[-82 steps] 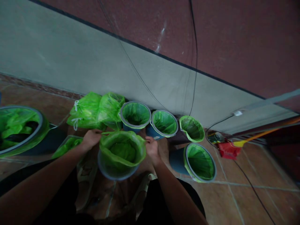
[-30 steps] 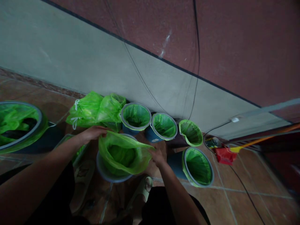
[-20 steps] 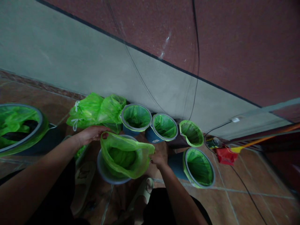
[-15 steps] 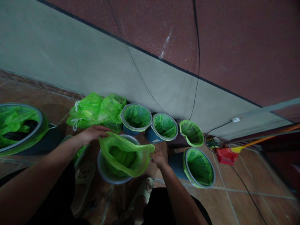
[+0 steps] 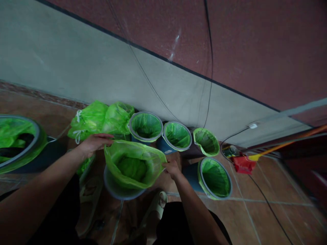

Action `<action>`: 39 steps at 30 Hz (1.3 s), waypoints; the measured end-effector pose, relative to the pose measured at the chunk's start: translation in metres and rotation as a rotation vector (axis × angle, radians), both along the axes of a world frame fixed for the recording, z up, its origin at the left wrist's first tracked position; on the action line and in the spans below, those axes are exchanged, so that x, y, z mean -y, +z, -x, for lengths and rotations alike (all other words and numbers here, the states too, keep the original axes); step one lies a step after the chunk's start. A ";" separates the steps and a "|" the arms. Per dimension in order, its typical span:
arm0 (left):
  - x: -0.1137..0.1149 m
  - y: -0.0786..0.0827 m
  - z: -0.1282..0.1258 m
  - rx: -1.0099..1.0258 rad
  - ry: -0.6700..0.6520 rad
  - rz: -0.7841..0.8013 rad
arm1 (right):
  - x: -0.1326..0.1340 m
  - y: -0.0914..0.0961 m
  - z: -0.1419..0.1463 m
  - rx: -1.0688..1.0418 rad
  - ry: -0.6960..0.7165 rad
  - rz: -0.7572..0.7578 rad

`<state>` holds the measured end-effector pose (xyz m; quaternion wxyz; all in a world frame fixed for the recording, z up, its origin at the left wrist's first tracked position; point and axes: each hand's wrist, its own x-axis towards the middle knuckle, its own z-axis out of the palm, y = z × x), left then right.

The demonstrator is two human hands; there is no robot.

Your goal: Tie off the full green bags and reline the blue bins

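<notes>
A green trash bag (image 5: 150, 166) is stretched wide at its mouth between my two hands. It sits over and partly inside a pale bin (image 5: 112, 187) on the floor before my feet. My left hand (image 5: 95, 144) grips the bag's rim at the left. At the right, my right hand (image 5: 172, 166) pinches the opposite side of the rim. The bag covers most of the bin's rim, and the bottom of the bag lies in shadow.
Several bins with green liners, among them a blue bin (image 5: 167, 148) and a tipped bin (image 5: 217, 178), stand along the wall. Tied green bags (image 5: 94, 117) lie behind my left hand. A large bin (image 5: 35, 146) is at far left. A red dustpan (image 5: 244, 165) lies right.
Both hands still hold the bag's rim. The mouth of the bag has opened rounder and been raised a little, covering more of the bin's back rim. The view has shifted slightly.
</notes>
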<state>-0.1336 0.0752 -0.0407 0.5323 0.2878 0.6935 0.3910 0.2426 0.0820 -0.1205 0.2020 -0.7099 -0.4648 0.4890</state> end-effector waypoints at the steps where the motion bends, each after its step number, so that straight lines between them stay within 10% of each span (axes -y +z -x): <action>1: 0.000 0.001 0.001 0.037 0.012 0.002 | -0.001 0.001 0.001 -0.012 0.005 0.001; 10: 0.000 0.006 0.000 0.075 -0.029 -0.040 | 0.002 0.029 0.014 -0.272 0.193 0.026; 21: -0.003 0.002 -0.007 -0.598 -0.264 -0.070 | -0.002 0.064 0.032 -0.431 -0.008 0.113; 31: 0.004 0.067 -0.032 0.277 0.069 -0.478 | -0.005 0.113 0.053 -0.640 0.028 -0.321; 39: 0.017 0.079 -0.073 0.402 -0.311 -0.637 | 0.003 0.136 0.100 -0.676 0.389 -0.306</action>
